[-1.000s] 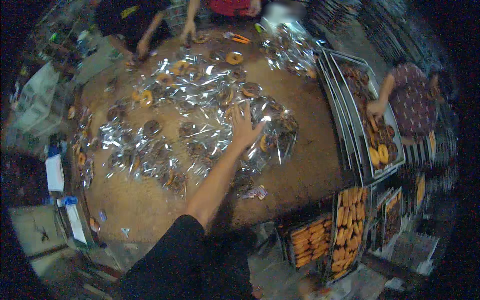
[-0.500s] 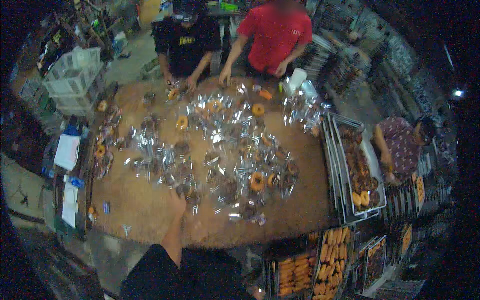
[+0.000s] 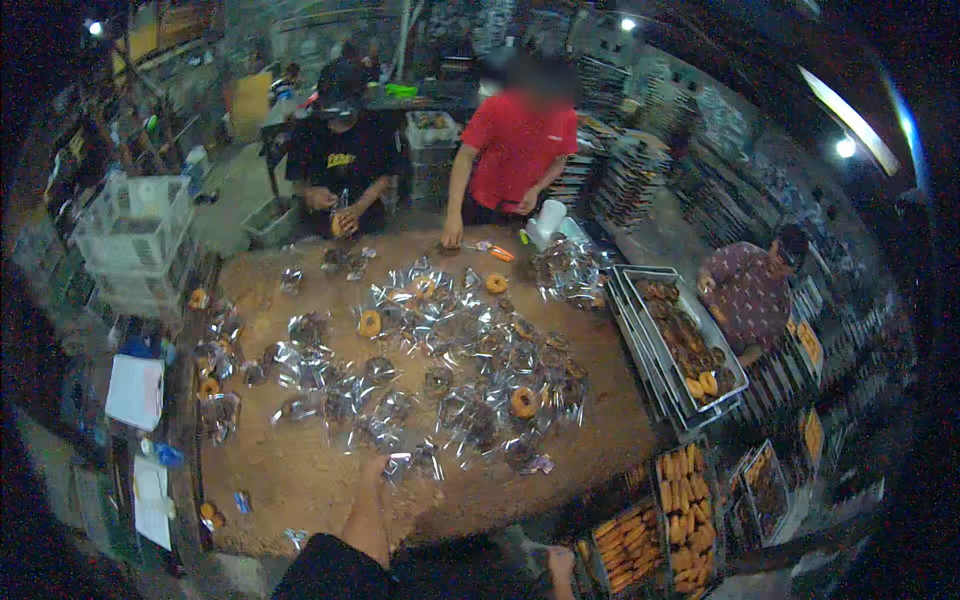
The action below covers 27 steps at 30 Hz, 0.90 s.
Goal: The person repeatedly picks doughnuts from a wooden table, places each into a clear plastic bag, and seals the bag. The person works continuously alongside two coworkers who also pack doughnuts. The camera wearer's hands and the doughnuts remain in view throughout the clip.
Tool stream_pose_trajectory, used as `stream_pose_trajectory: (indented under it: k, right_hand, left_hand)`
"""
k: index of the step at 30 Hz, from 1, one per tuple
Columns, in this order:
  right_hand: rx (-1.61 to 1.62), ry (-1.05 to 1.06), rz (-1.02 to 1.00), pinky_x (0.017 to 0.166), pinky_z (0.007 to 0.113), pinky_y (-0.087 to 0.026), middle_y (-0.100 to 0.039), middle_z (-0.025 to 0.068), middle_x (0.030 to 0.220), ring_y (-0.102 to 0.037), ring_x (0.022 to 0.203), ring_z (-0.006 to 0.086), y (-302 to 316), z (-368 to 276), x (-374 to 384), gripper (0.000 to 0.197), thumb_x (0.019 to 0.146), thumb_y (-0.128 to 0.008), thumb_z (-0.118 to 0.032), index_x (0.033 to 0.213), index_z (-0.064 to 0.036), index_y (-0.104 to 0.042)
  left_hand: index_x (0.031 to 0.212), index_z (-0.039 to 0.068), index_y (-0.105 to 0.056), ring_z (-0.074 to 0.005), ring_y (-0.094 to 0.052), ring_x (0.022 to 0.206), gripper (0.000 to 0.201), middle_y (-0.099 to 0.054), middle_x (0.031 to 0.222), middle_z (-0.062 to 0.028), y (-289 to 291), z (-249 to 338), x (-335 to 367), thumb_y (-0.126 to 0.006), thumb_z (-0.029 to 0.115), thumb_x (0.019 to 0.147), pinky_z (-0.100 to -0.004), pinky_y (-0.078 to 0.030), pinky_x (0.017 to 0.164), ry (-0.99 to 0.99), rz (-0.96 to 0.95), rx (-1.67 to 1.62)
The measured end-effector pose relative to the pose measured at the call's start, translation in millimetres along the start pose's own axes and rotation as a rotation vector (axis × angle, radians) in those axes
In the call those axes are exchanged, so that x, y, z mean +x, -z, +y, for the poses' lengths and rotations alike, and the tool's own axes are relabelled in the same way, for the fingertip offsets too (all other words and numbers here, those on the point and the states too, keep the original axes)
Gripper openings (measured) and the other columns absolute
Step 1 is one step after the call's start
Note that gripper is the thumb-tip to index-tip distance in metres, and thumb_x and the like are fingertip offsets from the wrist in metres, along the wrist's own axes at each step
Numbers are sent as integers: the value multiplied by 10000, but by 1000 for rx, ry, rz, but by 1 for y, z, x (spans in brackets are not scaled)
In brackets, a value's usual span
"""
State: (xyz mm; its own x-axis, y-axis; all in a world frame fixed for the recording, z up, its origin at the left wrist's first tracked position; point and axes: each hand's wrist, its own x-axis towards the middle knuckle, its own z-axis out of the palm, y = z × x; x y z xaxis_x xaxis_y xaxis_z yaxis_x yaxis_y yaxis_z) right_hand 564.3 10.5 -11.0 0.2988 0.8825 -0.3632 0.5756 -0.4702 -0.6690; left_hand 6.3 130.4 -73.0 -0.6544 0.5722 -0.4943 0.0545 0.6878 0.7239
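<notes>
My left hand (image 3: pixel 374 472) reaches over the near side of the brown tabletop (image 3: pixel 270 480), by the closest of several ring doughnuts in clear shiny wrap (image 3: pixel 385 428). A small pale-labelled wrapped piece (image 3: pixel 398 462) lies at its fingertips. Those fingers are too dim and small to read. Low in the picture, off the table's near edge, my right hand (image 3: pixel 561 568) shows beside trays of long pastries; its fingers are blurred. Plain golden ring doughnuts (image 3: pixel 524 403) lie among the wrapped, dark-topped ones.
Across the table stand a person in black (image 3: pixel 345 160) and one in red (image 3: pixel 520 150). A third person (image 3: pixel 748 300) is at the right, behind stacked doughnut trays (image 3: pixel 735 375). Trays of long golden pastries (image 3: pixel 690 520) sit near right. White crates (image 3: pixel 135 225) and a clipboard (image 3: pixel 135 390) are left.
The view has tilted up, showing more background. My left hand has drawn back toward the table's near edge. My right hand shows more. The person in black has lifted their hands, holding a doughnut.
</notes>
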Motion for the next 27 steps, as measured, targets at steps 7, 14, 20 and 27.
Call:
stream_pose_trajectory:
  k: [7, 14, 20, 27]
  right_hand:
    - [-24, 477, -19, 827, 395, -527, -708, 140, 973, -671, 918, 320, -37, -206, -21, 296, 822, -720, -260, 1010, -33, -693]
    - [62, 1080, -458, 878, 398, -518, -688, 145, 1085, -667, 1003, 337, -89, -349, -63, 538, 786, -778, -258, 1241, -49, -583]
    - [196, 732, -500, 834, 360, -512, -692, 136, 1035, -668, 958, 249, -89, -350, -69, 514, 810, -783, -308, 1193, -20, -597]
    - [481, 731, -580, 821, 313, -504, -698, 52, 1002, -632, 902, 152, -55, -378, -75, 312, 898, -703, -242, 1112, -18, -668]
  left_hand:
    - [1015, 11, -657, -355, -624, 911, 297, -656, 952, -187, 76, 67, -113, -717, 162, 766, -422, -482, 806, -705, 134, 221]
    - [1014, 66, -674, -360, -616, 955, 331, -668, 988, -150, 138, 203, -235, -725, 79, 687, -419, -482, 821, -1227, -532, 370]
    - [1113, 42, -649, -332, -602, 1081, 364, -670, 1087, -141, 168, 240, -260, -737, 109, 767, -402, -461, 939, -992, 60, -234]
    - [1101, -11, -662, -168, -627, 982, 349, -687, 1016, -98, 123, 173, -269, -739, 238, 869, -318, -491, 881, -278, -590, -353]
